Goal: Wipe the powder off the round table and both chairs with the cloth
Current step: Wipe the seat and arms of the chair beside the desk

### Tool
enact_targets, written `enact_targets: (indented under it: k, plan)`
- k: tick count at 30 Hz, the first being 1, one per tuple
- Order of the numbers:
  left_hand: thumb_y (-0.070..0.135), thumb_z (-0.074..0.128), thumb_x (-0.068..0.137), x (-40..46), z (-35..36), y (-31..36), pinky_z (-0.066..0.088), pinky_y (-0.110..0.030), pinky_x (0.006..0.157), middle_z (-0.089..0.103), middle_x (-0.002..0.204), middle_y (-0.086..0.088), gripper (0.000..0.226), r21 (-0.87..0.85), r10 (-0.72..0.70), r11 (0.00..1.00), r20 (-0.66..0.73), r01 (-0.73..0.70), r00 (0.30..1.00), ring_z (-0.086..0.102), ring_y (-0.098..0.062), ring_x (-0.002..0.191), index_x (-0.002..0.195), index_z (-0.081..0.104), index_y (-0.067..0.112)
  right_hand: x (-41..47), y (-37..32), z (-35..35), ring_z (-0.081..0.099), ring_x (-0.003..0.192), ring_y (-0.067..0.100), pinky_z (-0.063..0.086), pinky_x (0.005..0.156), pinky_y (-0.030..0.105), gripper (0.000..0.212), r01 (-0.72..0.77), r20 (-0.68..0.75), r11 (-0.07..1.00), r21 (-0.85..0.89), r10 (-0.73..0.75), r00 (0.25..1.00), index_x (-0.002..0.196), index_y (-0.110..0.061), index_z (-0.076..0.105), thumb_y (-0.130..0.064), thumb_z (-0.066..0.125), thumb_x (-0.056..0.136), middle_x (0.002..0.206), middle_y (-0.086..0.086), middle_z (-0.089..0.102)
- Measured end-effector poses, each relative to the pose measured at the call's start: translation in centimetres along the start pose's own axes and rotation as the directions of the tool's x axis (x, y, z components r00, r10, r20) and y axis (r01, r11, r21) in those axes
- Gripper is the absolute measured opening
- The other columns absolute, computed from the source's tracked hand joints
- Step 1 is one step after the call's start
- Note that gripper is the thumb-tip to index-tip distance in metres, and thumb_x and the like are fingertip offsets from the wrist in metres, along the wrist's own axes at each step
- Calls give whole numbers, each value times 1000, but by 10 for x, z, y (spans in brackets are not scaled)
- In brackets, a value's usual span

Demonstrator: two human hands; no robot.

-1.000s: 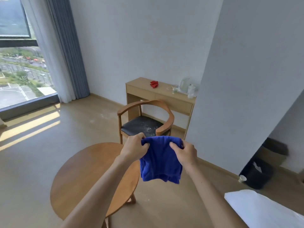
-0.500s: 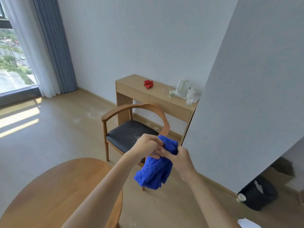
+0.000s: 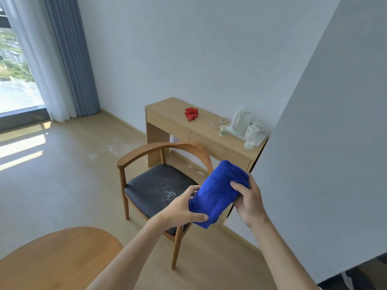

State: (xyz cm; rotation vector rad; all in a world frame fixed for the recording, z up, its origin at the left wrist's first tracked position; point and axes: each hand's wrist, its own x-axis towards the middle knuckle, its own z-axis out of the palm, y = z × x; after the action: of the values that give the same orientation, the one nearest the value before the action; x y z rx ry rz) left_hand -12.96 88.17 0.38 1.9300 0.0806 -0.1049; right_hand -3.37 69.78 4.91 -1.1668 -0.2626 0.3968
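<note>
Powdered chair point(image 3: 155, 185) behind, cloth point(image 3: 217, 191) betw both hands' fingers point(image 3: 237, 185)

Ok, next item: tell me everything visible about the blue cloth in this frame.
The blue cloth looks like soft, plush fabric, vivid blue, plain, bunched into a thick folded roll. It is held in the air, slanting up to the right, in front of the chair, whose dark seat shows white powder. The left hand grips its lower end; the right hand grips the upper right side. Nothing else touches it.
</note>
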Motion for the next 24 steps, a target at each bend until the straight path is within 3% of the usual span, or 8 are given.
enact_targets:
  k: [4, 7, 11, 13, 16, 19, 24]
  plan:
    - [37, 76, 68, 68, -6, 5, 55, -25, 86, 53, 115, 20, 71, 104, -21, 994, -49, 26, 999, 58, -3, 103, 126, 35, 45, 69, -3, -35, 66, 103, 28, 54, 82, 35, 41, -40, 71, 998, 49, 36, 997, 121, -6, 57, 0, 60, 81, 113, 14, 68]
    - [33, 76, 71, 120, -13, 3, 55, -24, 83, 56, 113, 13, 59, 76, -113, 990, -62, 117, 992, 60, -9, 103, 120, 44, 39, 129, -6, -77, 65, 89, 28, 52, 75, 37, 29, -99, -42, 973, -210, 93, 995, 106, -8, 57, 7, 59, 81, 101, 19, 65]
    - [28, 79, 74, 177, -24, -3, 57, -26, 80, 62, 110, 3, 44, -121, -236, 969, -176, 217, 956, 63, -15, 99, 111, 56, 26, 202, -11, -130, 66, 91, 29, 55, 75, 38, 57, -169, 39, 845, -507, 219, 975, 120, -31, 51, 5, 63, 78, 100, 16, 68]
    - [23, 81, 74, 198, -28, -8, 58, -31, 80, 64, 110, -2, 44, -279, -287, 937, -270, 211, 919, 64, -19, 100, 112, 58, 21, 233, -8, -141, 67, 93, 25, 55, 69, 31, 63, -169, 127, 767, -620, 310, 942, 123, -39, 50, 2, 65, 77, 101, 10, 68]
    - [16, 80, 74, 221, -34, -21, 56, -43, 87, 66, 112, -7, 46, -474, -405, 856, -373, 203, 835, 65, -24, 104, 115, 59, 17, 274, 8, -135, 66, 92, 20, 57, 66, 28, 53, -127, 226, 675, -727, 409, 884, 117, -30, 54, 0, 66, 74, 102, 5, 66]
    - [11, 79, 76, 236, -43, -42, 54, -46, 91, 67, 114, -8, 46, -580, -504, 789, -420, 205, 754, 64, -25, 105, 117, 59, 14, 317, 34, -119, 65, 88, 17, 56, 62, 24, 46, -72, 277, 610, -789, 458, 845, 108, -25, 54, 0, 66, 71, 103, 4, 62]
    - [12, 79, 77, 246, -72, -93, 57, -44, 86, 68, 112, -7, 44, -688, -629, 695, -439, 211, 642, 67, -25, 102, 116, 60, 12, 383, 90, -84, 59, 100, 12, 57, 75, 26, 59, 89, 402, 520, -850, 529, 747, 123, -40, 47, -12, 65, 75, 114, -13, 53]
